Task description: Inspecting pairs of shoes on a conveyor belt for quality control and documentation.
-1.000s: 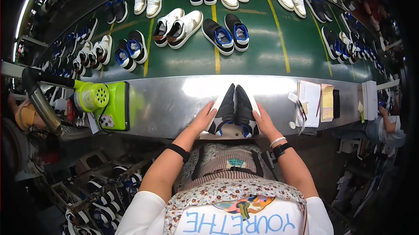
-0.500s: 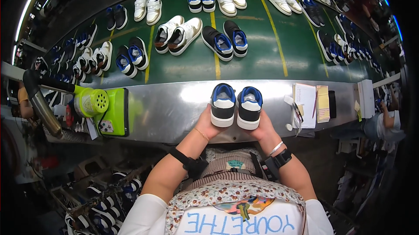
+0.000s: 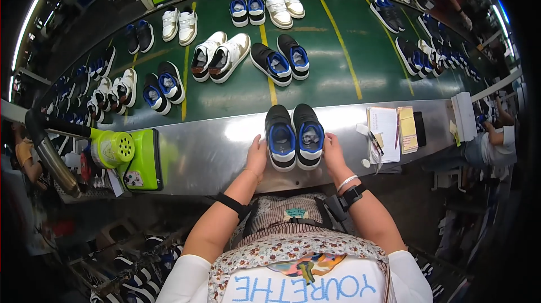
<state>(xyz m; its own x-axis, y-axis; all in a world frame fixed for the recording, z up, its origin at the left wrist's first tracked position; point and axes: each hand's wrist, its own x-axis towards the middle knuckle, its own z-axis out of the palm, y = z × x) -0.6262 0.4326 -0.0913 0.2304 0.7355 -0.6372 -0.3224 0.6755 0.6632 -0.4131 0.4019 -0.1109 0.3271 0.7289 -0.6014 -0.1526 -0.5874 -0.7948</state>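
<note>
Flanking black shoes (image 3: 300,146) are both hands (image 3: 256,155) (image 3: 334,154).

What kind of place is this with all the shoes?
Probably a shoe factory: many pairs of shoes line a long green surface, and another pair is at a metal workbench.

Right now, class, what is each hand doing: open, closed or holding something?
Left hand: beside the left shoe; whether it grips cannot be told.
Right hand: beside the right shoe; whether it grips cannot be told.
</note>
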